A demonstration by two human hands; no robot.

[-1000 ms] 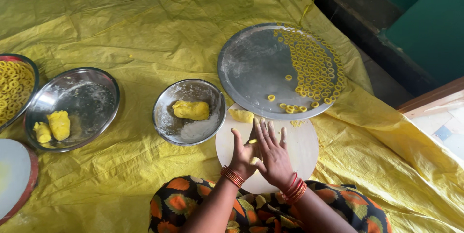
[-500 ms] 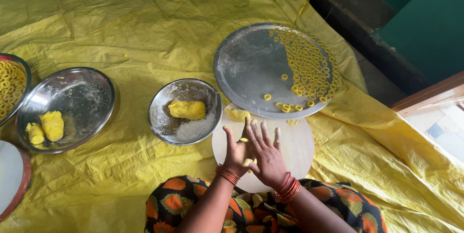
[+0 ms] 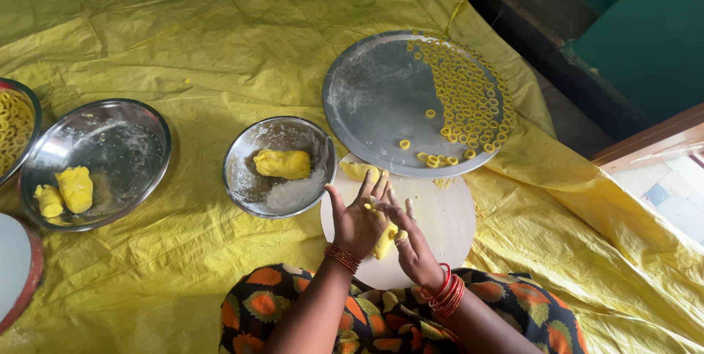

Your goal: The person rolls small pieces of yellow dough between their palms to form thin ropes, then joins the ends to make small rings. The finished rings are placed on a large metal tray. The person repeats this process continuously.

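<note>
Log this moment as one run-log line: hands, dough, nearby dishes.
hands: left hand and right hand press yellow dough piece between palms | under: round white board | nearby: small steel bowl, ring-covered steel plate

A round board (image 3: 440, 214) lay on the sheet (image 3: 220, 38) just before the person's lap, with both hands over its near left part, the left hand (image 3: 357, 218) and right hand (image 3: 411, 240) pressed around a piece of dough (image 3: 383, 242). Behind the board, overlapping its far edge, sat a large plate (image 3: 367, 97) with dough rings (image 3: 466, 97) along its right side. Left of the board stood a small bowl (image 3: 249, 185) holding a dough lump (image 3: 282, 164); farther left, a larger bowl (image 3: 132, 126) held two lumps (image 3: 66, 191).
</note>
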